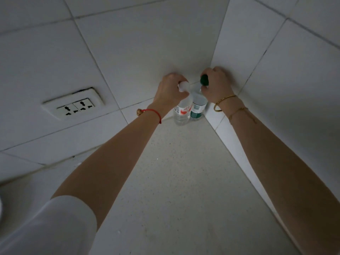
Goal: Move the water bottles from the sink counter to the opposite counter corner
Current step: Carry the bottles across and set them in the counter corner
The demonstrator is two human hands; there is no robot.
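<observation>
Two clear water bottles stand upright side by side in the far corner of the speckled counter [176, 181]. The bottle with a white cap and red label [182, 112] is on the left, and my left hand [170, 91] grips its neck from above. The bottle with a green cap and green label [197, 108] is on the right, tight against the corner walls. My right hand [216, 86] is closed around its neck just under the cap. Both bottle bases rest on the counter.
White tiled walls [139, 52] meet right behind the bottles. A double wall socket [73, 105] sits on the left wall, low above the counter. A white sleeve [55, 227] covers my left upper arm at the lower left.
</observation>
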